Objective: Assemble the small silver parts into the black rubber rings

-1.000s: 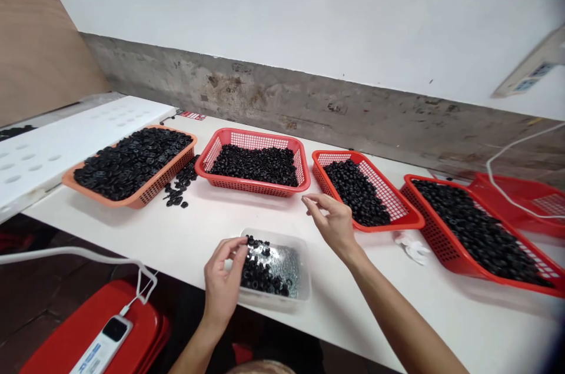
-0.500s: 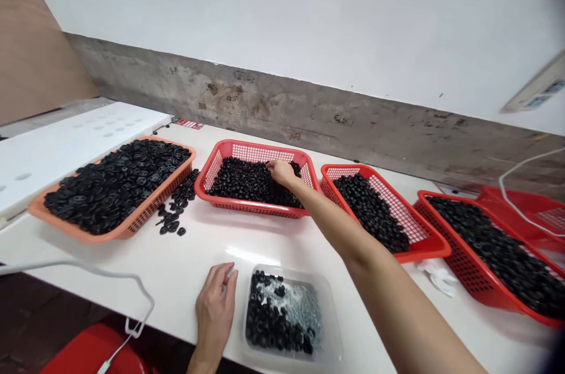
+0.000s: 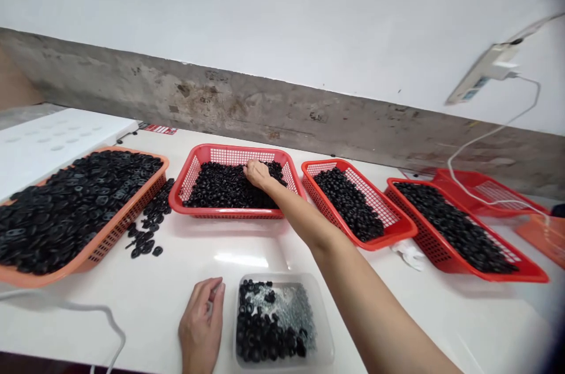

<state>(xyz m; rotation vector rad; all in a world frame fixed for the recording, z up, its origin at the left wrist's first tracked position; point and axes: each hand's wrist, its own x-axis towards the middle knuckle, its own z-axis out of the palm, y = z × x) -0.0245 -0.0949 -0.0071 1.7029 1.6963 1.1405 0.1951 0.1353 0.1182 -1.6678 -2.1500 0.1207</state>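
My right hand (image 3: 257, 174) reaches into the middle red basket (image 3: 238, 212), its fingers drawn together at the surface of many small black ring-like parts (image 3: 220, 182). What the fingertips hold is hidden. On the white table, my left hand (image 3: 200, 324) rests with curled fingers, thumb close to the index finger; a tiny pale spot shows between them, too small to name. Just right of it stands a clear plastic box (image 3: 324, 327). Inside the box, black round parts (image 3: 265, 336) lie on the left and front, and small shiny metal pieces (image 3: 298, 309) on the right.
An orange basket (image 3: 128, 215) heaped with flat black parts stands left, with loose black pieces (image 3: 148, 235) beside it. Two more red baskets (image 3: 397, 238) of black parts stand right, near crumpled white tissue (image 3: 408, 255). A white cable (image 3: 477, 141) hangs from a power strip (image 3: 479, 75).
The view has turned to the right, bringing more of the power strip into sight. My right hand stays in the middle basket and my left hand stays beside the clear box.
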